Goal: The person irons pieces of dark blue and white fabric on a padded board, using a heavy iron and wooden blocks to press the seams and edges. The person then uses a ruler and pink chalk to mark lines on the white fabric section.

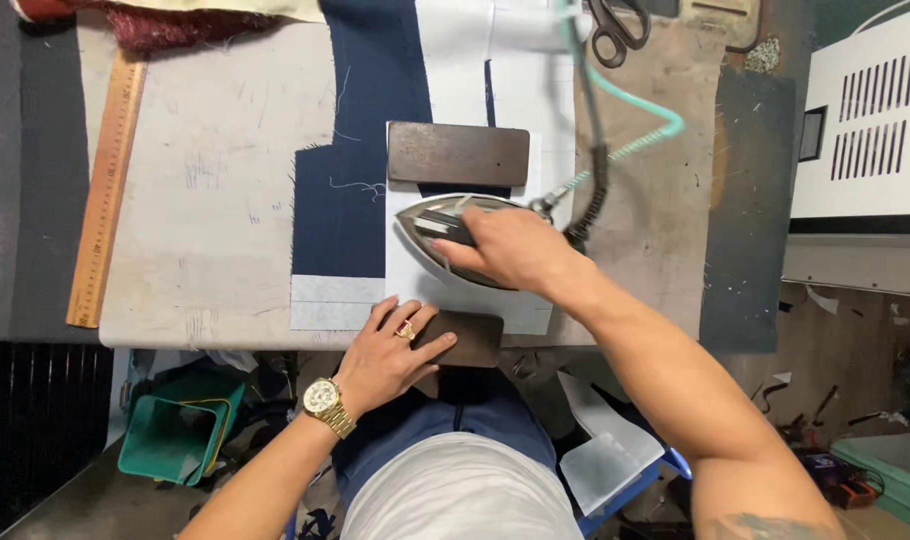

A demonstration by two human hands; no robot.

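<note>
Silver steam iron [455, 235] on white paper: right hand [510, 250] clenched around handle; left hand [390, 350] lies flat, ungripping, on dark wooden block [470, 340].

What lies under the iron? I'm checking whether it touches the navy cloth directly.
Under the iron shows a white sheet, laid over navy fabric. The right hand covers the iron's rear, and the soleplate hides what it presses.

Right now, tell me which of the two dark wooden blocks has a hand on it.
The near block, at the table's front edge, lies under the left hand. The far block, beyond the iron, lies untouched; the right hand grips the iron.
</note>
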